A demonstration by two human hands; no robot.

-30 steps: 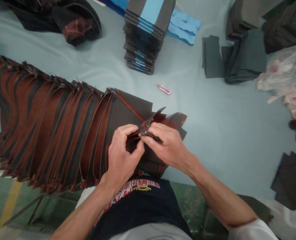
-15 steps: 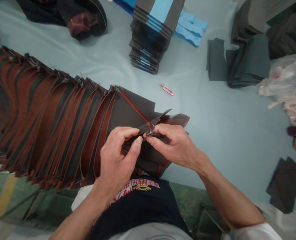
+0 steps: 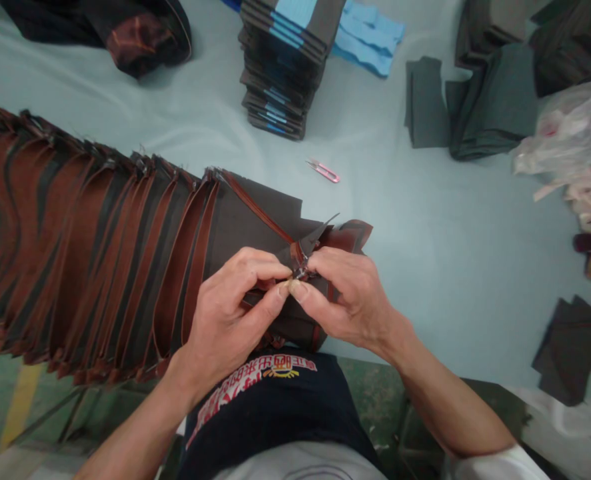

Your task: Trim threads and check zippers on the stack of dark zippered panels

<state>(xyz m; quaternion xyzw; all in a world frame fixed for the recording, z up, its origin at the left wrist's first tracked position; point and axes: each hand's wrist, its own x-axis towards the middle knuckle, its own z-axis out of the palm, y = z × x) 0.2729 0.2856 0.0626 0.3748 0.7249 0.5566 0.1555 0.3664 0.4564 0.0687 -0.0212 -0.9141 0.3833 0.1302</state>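
Note:
My left hand (image 3: 235, 310) and my right hand (image 3: 358, 293) meet in front of my body, thumbs and forefingers pinched at the same spot. Between the fingertips is the end of a brown-trimmed seam on a dark grey fabric piece (image 3: 260, 200). What exactly the tips grip is small and partly covered. A dark flap with brown edging stands up just beyond them. To the left, a long row of similar fabric pieces (image 3: 95, 247) with brown strips overlaps like a fan. Pink-handled thread snips (image 3: 325, 171) lie on the table beyond my hands.
A pale blue table (image 3: 435, 260) carries a pile of dark pieces with blue bands (image 3: 285, 73), light blue cloth (image 3: 370, 40), dark green folded pieces (image 3: 495, 103), a clear plastic bag (image 3: 565, 130) and dark scraps (image 3: 570, 350). A dark bundle (image 3: 140, 40) lies at upper left.
My thumbs have come together, closing the small gap between the hands at the seam. The camera view has shifted slightly, so the table items appear further left and up.

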